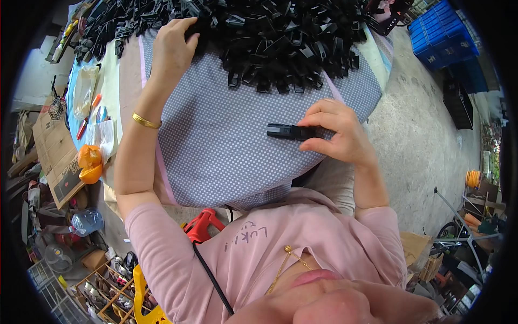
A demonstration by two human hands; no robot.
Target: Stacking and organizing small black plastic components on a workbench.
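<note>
A small black plastic clip lies level between the thumb and fingers of my right hand, just above the dotted grey cloth. Its free end points left; my fingers cover the other end. Farther off and to the left, my left hand reaches to the near edge of a heap of black plastic clips. The thumb and forefinger there stand apart, with black pieces showing behind the gap. I make out nothing held in that hand. A gold bangle circles my left wrist.
Orange peel, a white tissue and a clear plastic bag lie along the cloth's left side. Blue crates stand at the far right on the concrete floor. A red plastic handle is close to my body.
</note>
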